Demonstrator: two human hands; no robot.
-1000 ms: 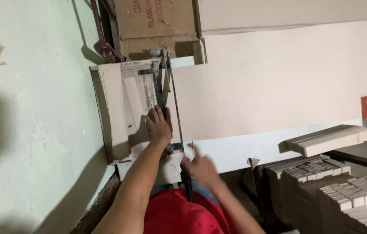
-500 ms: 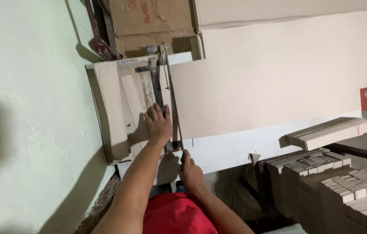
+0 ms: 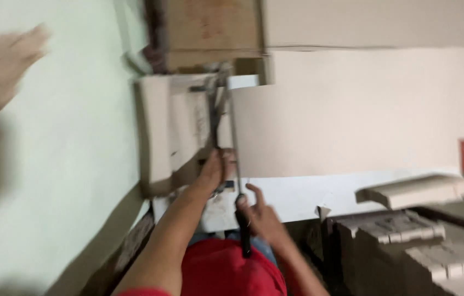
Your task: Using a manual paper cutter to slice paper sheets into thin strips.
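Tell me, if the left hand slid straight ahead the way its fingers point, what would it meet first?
The left hand lies flat on the cutter board, fingers pointing up along the blade arm. Straight on, it would probably meet the cutter's dark metal fittings, though blur leaves depth unclear.

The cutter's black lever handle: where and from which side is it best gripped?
Grip the black handle at its near free end, coming from the right, as the right hand does. It juts toward the person, clear of the cardboard sheet; the left hand occupies the left side.
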